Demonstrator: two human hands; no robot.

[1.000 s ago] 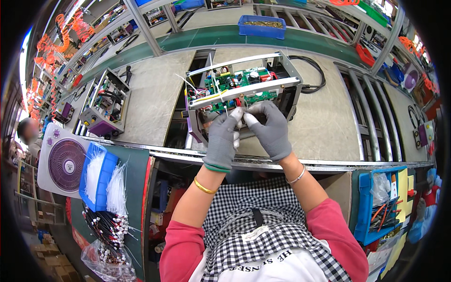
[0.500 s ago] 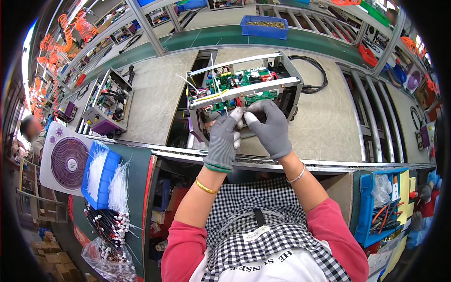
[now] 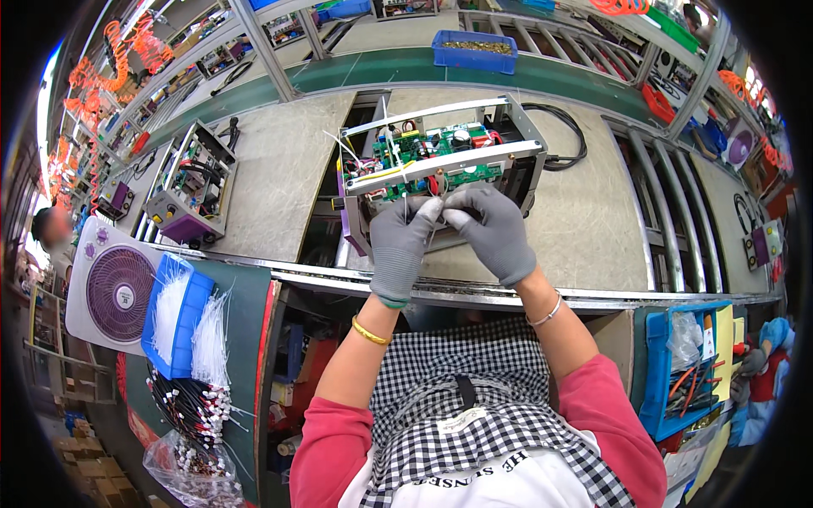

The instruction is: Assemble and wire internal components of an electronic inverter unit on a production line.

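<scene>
An open metal chassis (image 3: 522, 152) with a green circuit board (image 3: 467, 138) and bundled wires stands on the workbench before me. At its near side, below the front metal rail (image 3: 457, 163), my gloved left hand (image 3: 401, 245) is closed, thumb and forefinger pinched together. Close beside it, my gloved right hand (image 3: 493, 233) is closed in a pinch too. The fingertips meet near thin wires (image 3: 444, 188) that come down from the chassis; what exactly they grip is too small to tell. A thin white strip shows by the left fingers.
To the left, a blue bin (image 3: 179, 343) holds white cable ties (image 3: 168, 306) beside a purple-grey fan (image 3: 123, 292) and black wire bundles (image 3: 188, 402). Another chassis (image 3: 193, 190) stands left on the bench. Metal rollers (image 3: 673, 203) and a blue tool bin (image 3: 652, 372) are at right.
My left hand has turned slightly and its fingers have curled in. My right hand has shifted a little right and down. Both stay at the near side of the chassis.
</scene>
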